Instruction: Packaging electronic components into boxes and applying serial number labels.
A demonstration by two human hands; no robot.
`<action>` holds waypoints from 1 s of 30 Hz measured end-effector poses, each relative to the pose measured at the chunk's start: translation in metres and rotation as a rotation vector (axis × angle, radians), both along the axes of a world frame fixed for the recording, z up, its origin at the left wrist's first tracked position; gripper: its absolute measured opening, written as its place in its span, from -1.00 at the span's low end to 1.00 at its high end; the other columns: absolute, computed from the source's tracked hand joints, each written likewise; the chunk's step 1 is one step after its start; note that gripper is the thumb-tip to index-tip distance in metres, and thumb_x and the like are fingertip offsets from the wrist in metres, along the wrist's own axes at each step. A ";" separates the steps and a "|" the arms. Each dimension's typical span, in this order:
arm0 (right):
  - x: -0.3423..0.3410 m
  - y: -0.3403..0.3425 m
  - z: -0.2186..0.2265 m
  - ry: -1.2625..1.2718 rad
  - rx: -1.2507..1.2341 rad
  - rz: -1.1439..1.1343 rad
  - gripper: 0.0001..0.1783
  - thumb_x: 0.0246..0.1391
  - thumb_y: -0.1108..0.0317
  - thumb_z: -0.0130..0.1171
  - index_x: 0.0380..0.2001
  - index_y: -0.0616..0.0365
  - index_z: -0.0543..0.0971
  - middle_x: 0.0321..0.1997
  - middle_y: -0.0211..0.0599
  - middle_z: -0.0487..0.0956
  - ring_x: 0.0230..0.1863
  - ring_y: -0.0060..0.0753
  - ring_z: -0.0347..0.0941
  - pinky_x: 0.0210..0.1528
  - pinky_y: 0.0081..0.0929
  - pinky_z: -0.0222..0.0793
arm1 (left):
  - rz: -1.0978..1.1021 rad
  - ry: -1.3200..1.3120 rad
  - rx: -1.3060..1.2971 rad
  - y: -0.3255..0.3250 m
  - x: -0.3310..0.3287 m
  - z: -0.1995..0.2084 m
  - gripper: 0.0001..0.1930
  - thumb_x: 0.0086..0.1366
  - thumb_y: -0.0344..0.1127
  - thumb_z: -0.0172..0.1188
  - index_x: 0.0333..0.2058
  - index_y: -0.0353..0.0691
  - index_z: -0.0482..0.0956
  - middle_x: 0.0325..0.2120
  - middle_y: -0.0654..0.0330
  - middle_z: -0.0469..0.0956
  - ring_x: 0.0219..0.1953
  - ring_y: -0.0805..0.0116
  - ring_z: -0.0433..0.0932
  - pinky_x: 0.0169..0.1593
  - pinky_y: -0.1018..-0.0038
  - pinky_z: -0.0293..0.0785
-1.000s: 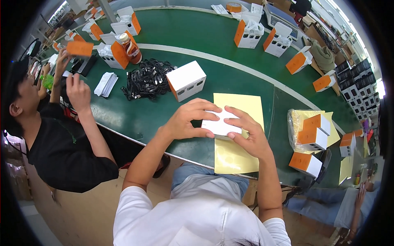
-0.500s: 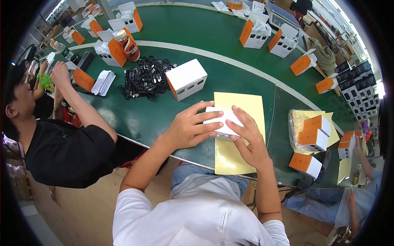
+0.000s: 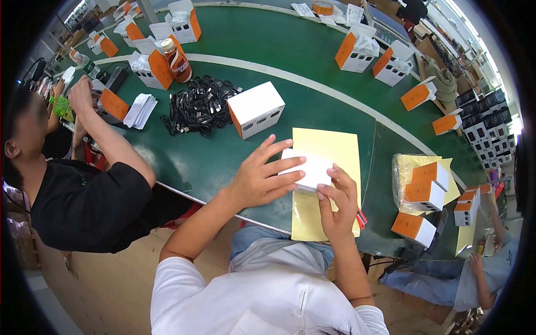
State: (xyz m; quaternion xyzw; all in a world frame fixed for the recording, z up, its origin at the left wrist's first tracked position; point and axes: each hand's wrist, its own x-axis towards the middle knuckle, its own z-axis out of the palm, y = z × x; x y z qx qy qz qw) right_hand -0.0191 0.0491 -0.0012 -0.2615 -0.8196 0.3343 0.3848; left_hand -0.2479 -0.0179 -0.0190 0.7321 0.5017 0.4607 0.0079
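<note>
A small white box [image 3: 315, 167] sits on a yellow sheet [image 3: 326, 223] directly in front of me. My left hand [image 3: 268, 173] holds it from the left, fingers stretched over its top and the thumb by the near edge. At the near right corner my right hand [image 3: 339, 206] grips the box with bent fingers and thumb. Beside the right wrist lies a red tool [image 3: 362, 218], partly hidden, its kind unclear. A larger white and orange box [image 3: 257, 109] stands beyond my left hand, next to a heap of black cables [image 3: 201, 106].
White and orange boxes [image 3: 427, 192] lie at right on yellow sheets. Open boxes [image 3: 357, 53] line the far green belt. A brown bottle [image 3: 177, 64] and folded papers [image 3: 140, 111] stand left. A co-worker [image 3: 84, 195] sits at left; another person [image 3: 486, 273] is at right.
My right hand has drawn back from the box's top to its near right corner, fingers now bent. More of the top shows, and the red tool has come into sight.
</note>
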 end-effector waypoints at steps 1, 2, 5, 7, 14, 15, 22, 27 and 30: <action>0.001 0.003 0.002 -0.049 0.083 0.002 -0.74 -0.05 0.62 0.36 -0.25 0.16 0.61 0.20 -0.04 0.43 0.31 0.12 0.38 0.26 -0.04 0.46 | -0.015 0.037 0.028 -0.001 0.000 -0.001 -0.69 0.20 -0.25 0.37 -0.05 0.00 0.70 0.11 0.27 0.61 0.25 0.01 0.48 0.33 -0.04 0.35; 0.001 0.004 0.003 -0.098 0.166 0.003 -0.75 -0.07 0.60 0.38 -0.27 0.15 0.62 0.21 -0.05 0.43 0.29 0.14 0.40 0.24 0.00 0.45 | -0.029 0.074 0.056 -0.002 -0.001 -0.001 -0.69 0.18 -0.27 0.37 -0.06 -0.05 0.70 0.10 0.24 0.63 0.25 -0.03 0.47 0.37 -0.09 0.27; 0.001 0.006 0.009 -0.151 0.246 0.041 -0.71 -0.11 0.54 0.41 -0.26 0.12 0.62 0.21 -0.05 0.45 0.28 0.18 0.40 0.24 0.08 0.39 | -0.035 0.057 0.005 -0.006 -0.001 -0.009 -0.68 0.22 -0.19 0.36 -0.03 0.00 0.68 0.16 0.33 0.57 0.29 0.08 0.44 0.41 -0.11 0.18; 0.000 0.003 0.004 -0.140 0.241 0.018 -0.69 -0.13 0.50 0.44 -0.26 0.11 0.61 0.19 -0.05 0.46 0.26 0.18 0.41 0.26 0.08 0.37 | -0.018 0.050 0.014 -0.006 0.001 -0.017 -0.65 0.20 -0.18 0.37 -0.01 0.02 0.67 0.19 0.31 0.55 0.30 0.08 0.43 0.41 -0.11 0.18; -0.003 0.021 0.033 -0.256 0.218 0.086 -0.71 -0.11 0.32 0.47 -0.29 0.03 0.61 0.10 -0.19 0.56 0.16 -0.03 0.49 0.29 0.06 0.29 | -0.089 0.038 -0.292 0.006 -0.015 0.020 -0.49 0.05 -0.14 0.49 0.04 0.13 0.66 0.22 0.04 0.46 0.20 0.00 0.46 0.33 -0.11 0.24; -0.004 0.040 0.042 -0.257 0.314 0.118 -0.77 -0.04 0.28 0.42 -0.31 0.04 0.62 -0.04 -0.27 0.63 0.06 -0.13 0.54 0.23 -0.01 0.32 | -0.075 0.040 -0.244 0.006 -0.017 0.016 -0.47 0.01 -0.14 0.50 0.04 0.12 0.66 0.12 0.03 0.49 0.13 0.07 0.46 0.23 -0.09 0.22; -0.031 0.276 -0.011 -0.242 -0.102 -0.419 0.01 -0.05 0.02 0.49 0.36 0.27 0.27 0.33 0.12 0.34 0.25 -0.01 0.36 0.25 -0.17 0.32 | 0.554 0.176 -0.025 -0.015 -0.029 -0.012 -0.43 -0.05 -0.17 0.51 0.03 0.12 0.65 0.12 0.03 0.46 0.10 0.04 0.41 0.13 0.09 0.15; -0.058 0.391 -0.058 -0.203 -0.107 -0.626 0.68 -0.35 -0.19 0.63 0.51 0.35 -0.33 0.58 0.28 -0.11 0.58 0.18 -0.09 0.56 -0.09 -0.08 | 0.583 0.077 0.084 -0.008 -0.027 -0.042 -0.40 -0.02 -0.18 0.51 0.06 0.00 0.57 0.21 -0.03 0.36 0.12 -0.03 0.36 0.11 0.10 0.22; -0.080 0.416 -0.079 -0.047 -0.003 -0.654 0.66 -0.34 -0.12 0.64 0.51 0.36 -0.33 0.59 0.27 -0.12 0.57 0.17 -0.07 0.56 -0.14 -0.06 | 0.535 0.050 0.080 -0.006 -0.037 -0.048 -0.39 -0.01 -0.17 0.51 0.06 -0.02 0.52 0.20 -0.04 0.37 0.13 -0.02 0.36 0.12 0.11 0.22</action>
